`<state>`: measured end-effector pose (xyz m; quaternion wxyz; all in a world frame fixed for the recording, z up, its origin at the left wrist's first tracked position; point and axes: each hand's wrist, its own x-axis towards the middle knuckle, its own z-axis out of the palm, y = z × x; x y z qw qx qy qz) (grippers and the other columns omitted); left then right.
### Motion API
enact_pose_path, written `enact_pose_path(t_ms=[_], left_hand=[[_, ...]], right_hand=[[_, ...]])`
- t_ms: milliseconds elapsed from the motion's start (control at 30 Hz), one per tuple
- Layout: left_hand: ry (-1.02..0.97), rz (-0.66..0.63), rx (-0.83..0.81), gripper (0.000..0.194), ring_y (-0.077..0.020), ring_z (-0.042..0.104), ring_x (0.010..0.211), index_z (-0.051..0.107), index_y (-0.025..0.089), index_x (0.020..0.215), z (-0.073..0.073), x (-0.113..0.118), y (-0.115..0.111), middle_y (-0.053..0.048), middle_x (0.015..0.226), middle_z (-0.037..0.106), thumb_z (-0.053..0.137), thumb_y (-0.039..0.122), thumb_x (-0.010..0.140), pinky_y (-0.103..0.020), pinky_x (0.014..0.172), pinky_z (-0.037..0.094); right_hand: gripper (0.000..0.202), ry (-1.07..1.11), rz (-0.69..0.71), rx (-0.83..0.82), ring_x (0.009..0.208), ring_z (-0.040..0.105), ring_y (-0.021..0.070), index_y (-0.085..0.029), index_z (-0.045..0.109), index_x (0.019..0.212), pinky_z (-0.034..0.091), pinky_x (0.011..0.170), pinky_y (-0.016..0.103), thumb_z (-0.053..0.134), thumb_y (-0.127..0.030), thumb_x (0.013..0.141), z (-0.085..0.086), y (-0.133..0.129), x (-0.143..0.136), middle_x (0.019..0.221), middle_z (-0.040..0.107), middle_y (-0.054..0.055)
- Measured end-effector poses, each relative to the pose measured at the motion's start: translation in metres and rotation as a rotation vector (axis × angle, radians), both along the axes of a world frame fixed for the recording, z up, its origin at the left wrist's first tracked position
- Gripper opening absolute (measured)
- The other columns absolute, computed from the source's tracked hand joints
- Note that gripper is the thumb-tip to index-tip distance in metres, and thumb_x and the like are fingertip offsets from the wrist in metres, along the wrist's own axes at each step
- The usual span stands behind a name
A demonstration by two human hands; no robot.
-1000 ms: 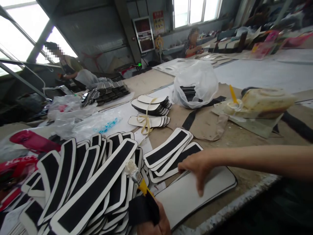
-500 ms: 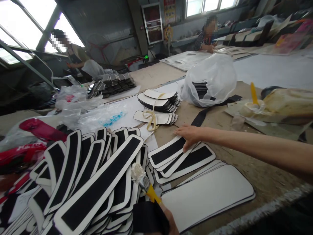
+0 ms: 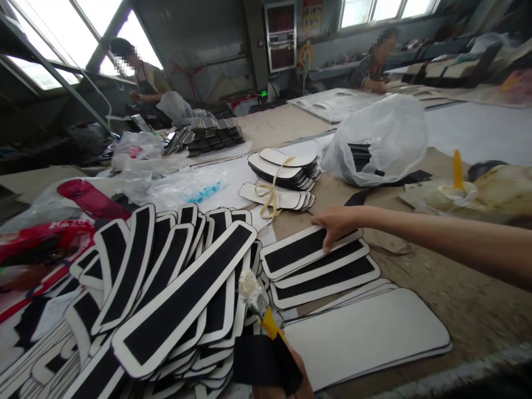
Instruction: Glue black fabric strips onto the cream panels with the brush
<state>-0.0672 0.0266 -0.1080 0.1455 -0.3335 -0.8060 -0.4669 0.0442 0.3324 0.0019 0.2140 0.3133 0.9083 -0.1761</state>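
Observation:
My left hand (image 3: 297,368), at the bottom, is closed around the yellow handle of a paintbrush (image 3: 264,310), whose bristles are loaded with thick white paste. A black strip (image 3: 257,360) hangs folded at the same hand. To the right of the brush, my right hand (image 3: 341,223) grips the top white-edged panel with a black strip on it (image 3: 293,255). Its thumb lies on the black face; the other fingers are at the far edge, partly hidden. More such panels lie fanned beneath. A large heap of similar panels (image 3: 187,299) spreads to the left.
Plain white panels (image 3: 369,338) are stacked at the near right. Behind are a tied bundle (image 3: 286,172), a plastic bag (image 3: 382,138) of black pieces, and a paste container (image 3: 455,194) with a yellow handle. Two people (image 3: 149,83) work farther back.
The panel under my right hand has shifted, and the panels there now lie more evenly fanned. The view has turned slightly left. My left hand still holds the brush.

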Motion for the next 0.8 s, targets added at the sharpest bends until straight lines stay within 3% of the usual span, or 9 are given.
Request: enact_pose_path(t_ms=[100, 200, 367, 500, 667, 800], left_hand=[[-0.003, 0.035, 0.018, 0.018, -0.0283, 0.068, 0.069, 0.07, 0.012, 0.087, 0.001, 0.003, 0.002, -0.017, 0.082, 0.071, 0.066, 0.026, 0.076, -0.035, 0.063, 0.054], [-0.034, 0.006, 0.045, 0.016, -0.0288, 0.068, 0.075, 0.07, 0.014, 0.086, 0.0, 0.002, 0.001, -0.015, 0.084, 0.071, 0.068, 0.025, 0.075, -0.036, 0.068, 0.055], [-0.037, -0.066, 0.037, 0.012, -0.0288, 0.068, 0.079, 0.07, 0.017, 0.084, 0.0, -0.001, -0.001, -0.013, 0.081, 0.072, 0.067, 0.025, 0.076, -0.039, 0.075, 0.056], [0.019, -0.049, 0.064, 0.019, -0.0295, 0.067, 0.084, 0.069, 0.016, 0.09, 0.002, 0.001, 0.0, -0.015, 0.084, 0.071, 0.063, 0.03, 0.078, -0.039, 0.076, 0.055], [0.053, -0.075, 0.044, 0.027, -0.0293, 0.067, 0.086, 0.067, 0.015, 0.096, 0.003, 0.004, -0.001, -0.017, 0.089, 0.07, 0.058, 0.035, 0.081, -0.04, 0.077, 0.055], [-0.033, -0.071, 0.029, 0.029, -0.0309, 0.065, 0.093, 0.067, 0.013, 0.094, 0.009, 0.006, -0.001, -0.017, 0.092, 0.07, 0.056, 0.037, 0.082, -0.042, 0.084, 0.052]], right_hand=[[0.069, -0.002, -0.016, -0.106, 0.089, 0.058, 0.0301, -0.016, 0.057, 0.098, 0.043, 0.07, 0.033, 0.072, -0.062, 0.049, 0.0, -0.015, 0.003, 0.102, 0.06, 0.012], [0.058, 0.069, 0.062, -0.028, 0.091, 0.056, 0.0299, -0.016, 0.058, 0.09, 0.042, 0.074, 0.035, 0.074, -0.055, 0.049, -0.014, -0.034, 0.008, 0.103, 0.057, 0.013], [0.071, 0.173, 0.059, 0.065, 0.1, 0.055, 0.0326, -0.019, 0.053, 0.111, 0.038, 0.085, 0.042, 0.075, -0.049, 0.05, -0.027, -0.049, 0.013, 0.109, 0.058, 0.012], [0.084, 0.161, 0.045, 0.059, 0.104, 0.055, 0.0344, -0.017, 0.049, 0.121, 0.036, 0.09, 0.045, 0.076, -0.049, 0.048, -0.024, -0.049, 0.012, 0.111, 0.061, 0.014], [0.066, 0.085, 0.01, -0.023, 0.1, 0.057, 0.0334, -0.014, 0.056, 0.11, 0.041, 0.087, 0.039, 0.073, -0.045, 0.054, -0.018, -0.054, 0.013, 0.107, 0.063, 0.016], [0.068, 0.101, -0.043, -0.105, 0.104, 0.056, 0.0328, -0.014, 0.052, 0.117, 0.044, 0.084, 0.036, 0.07, -0.039, 0.057, -0.009, -0.064, 0.013, 0.113, 0.06, 0.017]])
